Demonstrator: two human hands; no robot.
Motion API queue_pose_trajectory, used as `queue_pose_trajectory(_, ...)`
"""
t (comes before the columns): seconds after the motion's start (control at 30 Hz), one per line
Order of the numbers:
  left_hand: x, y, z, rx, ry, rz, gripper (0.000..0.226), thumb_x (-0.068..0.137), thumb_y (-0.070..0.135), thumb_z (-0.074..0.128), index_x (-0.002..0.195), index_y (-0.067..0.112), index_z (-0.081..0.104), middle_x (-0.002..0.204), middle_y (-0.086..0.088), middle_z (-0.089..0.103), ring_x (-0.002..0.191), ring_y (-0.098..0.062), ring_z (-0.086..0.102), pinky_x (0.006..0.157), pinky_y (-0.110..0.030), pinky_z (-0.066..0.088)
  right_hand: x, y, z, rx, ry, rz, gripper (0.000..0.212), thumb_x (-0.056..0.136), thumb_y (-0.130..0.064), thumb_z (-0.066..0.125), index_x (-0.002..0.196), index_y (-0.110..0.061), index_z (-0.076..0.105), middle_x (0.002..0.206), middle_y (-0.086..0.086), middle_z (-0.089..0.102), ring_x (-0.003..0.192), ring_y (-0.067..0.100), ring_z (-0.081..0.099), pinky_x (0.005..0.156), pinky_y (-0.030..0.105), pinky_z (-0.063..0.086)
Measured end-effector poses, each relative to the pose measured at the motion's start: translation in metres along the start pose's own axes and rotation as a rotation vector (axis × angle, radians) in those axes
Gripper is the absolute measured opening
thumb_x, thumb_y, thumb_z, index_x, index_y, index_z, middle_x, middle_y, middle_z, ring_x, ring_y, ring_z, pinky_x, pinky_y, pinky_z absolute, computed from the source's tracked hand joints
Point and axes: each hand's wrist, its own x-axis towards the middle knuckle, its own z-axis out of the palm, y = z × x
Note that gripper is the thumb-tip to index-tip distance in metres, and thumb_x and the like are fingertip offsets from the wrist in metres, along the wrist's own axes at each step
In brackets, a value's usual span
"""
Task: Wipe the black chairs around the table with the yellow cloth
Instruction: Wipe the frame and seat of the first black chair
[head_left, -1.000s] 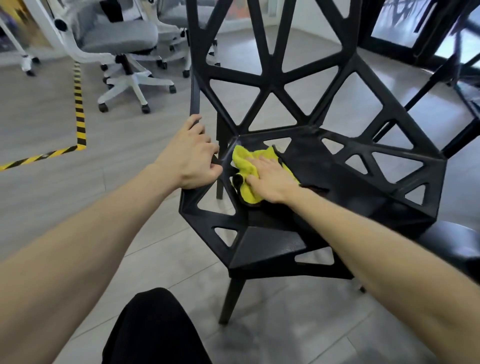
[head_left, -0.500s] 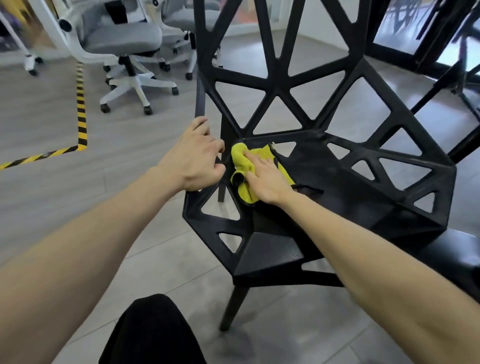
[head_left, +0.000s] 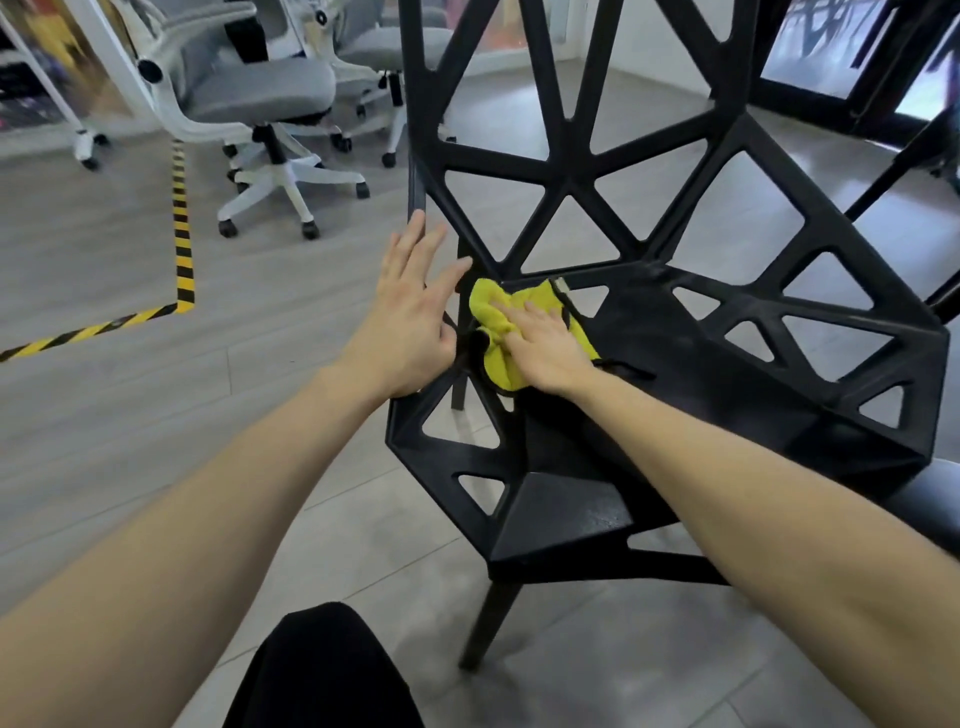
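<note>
A black chair (head_left: 670, 374) with triangular cut-outs fills the middle of the head view. The crumpled yellow cloth (head_left: 498, 317) lies on the seat's back left corner. My right hand (head_left: 545, 348) lies flat on the cloth, pressing it onto the seat. My left hand (head_left: 410, 322) rests at the chair's left edge with its fingers spread, its palm against the frame and holding nothing.
Grey office chairs on white wheeled bases (head_left: 270, 104) stand at the back left. Yellow-and-black tape (head_left: 182, 249) runs across the grey floor. A dark table edge (head_left: 930, 499) shows at the right. My black-clad knee (head_left: 322, 670) is at the bottom.
My left hand has let go of the chair's left edge and opened its fingers. My right hand and the cloth have stayed at the seat's back left corner.
</note>
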Motion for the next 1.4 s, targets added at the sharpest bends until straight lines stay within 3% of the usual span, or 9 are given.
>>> queue_pose_trajectory(0.3, -0.009, 0.008, -0.004, -0.407, 0.054, -0.301, 0.082, 0.092, -0.011, 0.043, 0.169, 0.015, 0.029, 0.18, -0.012, 0.0, 0.168, -0.026, 0.0, 0.135, -0.039, 0.015, -0.143, -0.045, -0.029, 0.135, -0.168, -0.14, 0.061, 0.093, -0.031, 0.047, 0.152, -0.044, 0.053, 0.156, -0.017, 0.055, 0.143, 0.01, 0.048, 0.118, 0.03, 0.038)
queue_pose_trajectory(0.4, -0.013, 0.01, -0.001, -0.576, 0.048, -0.562, 0.068, 0.105, 0.007, 0.047, 0.168, 0.019, 0.026, 0.167, -0.007, 0.04, 0.151, -0.026, 0.042, 0.123, -0.039, 0.035, -0.206, -0.036, -0.032, 0.048, -0.189, -0.234, 0.068, 0.085, -0.039, 0.042, 0.152, -0.044, 0.052, 0.157, -0.015, 0.053, 0.151, 0.007, 0.039, 0.128, 0.032, 0.024)
queue_pose_trajectory(0.53, -0.015, 0.014, -0.003, -0.915, -0.007, -0.779, 0.022, 0.11, 0.027, 0.045, 0.13, 0.024, 0.056, 0.127, -0.004, 0.073, 0.125, -0.025, 0.069, 0.106, -0.048, 0.055, -0.224, -0.041, 0.008, -0.192, 0.097, -0.25, 0.062, 0.099, -0.054, 0.046, 0.157, -0.033, 0.049, 0.164, -0.004, 0.048, 0.155, 0.02, 0.037, 0.131, 0.042, 0.018)
queue_pose_trajectory(0.63, -0.014, 0.024, -0.01, -1.075, 0.011, -0.781, 0.023, 0.114, 0.014, 0.039, 0.123, 0.024, 0.058, 0.124, -0.005, 0.075, 0.127, -0.025, 0.07, 0.105, -0.053, 0.056, -0.201, -0.066, 0.041, -0.288, 0.306, -0.074, 0.066, 0.101, -0.065, 0.047, 0.149, -0.021, 0.059, 0.148, 0.011, 0.063, 0.138, 0.034, 0.055, 0.123, 0.051, 0.032)
queue_pose_trajectory(0.93, -0.033, 0.076, -0.006, -1.236, 0.211, -0.865, 0.018, 0.11, 0.01, 0.047, 0.114, 0.021, 0.06, 0.109, -0.001, 0.071, 0.107, -0.017, 0.068, 0.096, -0.043, 0.052, -0.218, 0.008, -0.011, -0.246, 0.375, -0.272, 0.056, 0.102, -0.065, 0.051, 0.126, -0.02, 0.075, 0.119, 0.003, 0.078, 0.118, 0.026, 0.068, 0.108, 0.041, 0.047)
queue_pose_trajectory(1.07, -0.044, 0.118, 0.004, -1.2, 0.341, -0.9, 0.018, 0.104, 0.014, 0.054, 0.121, 0.019, 0.057, 0.116, -0.001, 0.067, 0.105, -0.017, 0.06, 0.091, -0.024, 0.048, -0.238, 0.069, -0.062, -0.333, 0.522, 0.017, 0.047, 0.1, -0.063, 0.053, 0.105, -0.022, 0.074, 0.099, 0.003, 0.075, 0.101, 0.032, 0.066, 0.095, 0.044, 0.047)
queue_pose_trajectory(1.23, -0.057, 0.124, -0.004, -0.532, 0.55, -0.433, 0.034, 0.093, 0.026, 0.061, 0.124, 0.012, 0.061, 0.127, -0.004, 0.052, 0.125, -0.022, 0.05, 0.11, -0.039, 0.043, -0.284, 0.002, 0.008, -0.215, 0.664, 0.022, 0.046, 0.097, -0.052, 0.062, 0.128, -0.019, 0.071, 0.121, 0.008, 0.072, 0.127, 0.033, 0.061, 0.12, 0.052, 0.035)
queue_pose_trajectory(1.3, -0.049, 0.11, -0.014, -0.389, 0.388, -0.054, 0.018, 0.098, 0.024, 0.057, 0.103, 0.011, 0.069, 0.115, -0.005, 0.058, 0.118, -0.028, 0.055, 0.107, -0.051, 0.045, -0.296, -0.023, 0.031, -0.162, 0.661, -0.065, 0.056, 0.095, -0.055, 0.065, 0.136, -0.018, 0.069, 0.131, 0.011, 0.068, 0.129, 0.033, 0.06, 0.119, 0.051, 0.037)
queue_pose_trajectory(1.4, -0.03, 0.085, -0.03, 0.023, -0.057, 0.36, 0.05, 0.107, 0.042, 0.047, 0.075, 0.012, 0.071, 0.085, -0.002, 0.068, 0.095, -0.028, 0.061, 0.105, -0.045, 0.044, -0.29, -0.013, 0.03, -0.268, 0.776, -0.138, 0.063, 0.089, -0.059, 0.072, 0.135, -0.016, 0.071, 0.125, 0.014, 0.07, 0.118, 0.035, 0.066, 0.112, 0.053, 0.045)
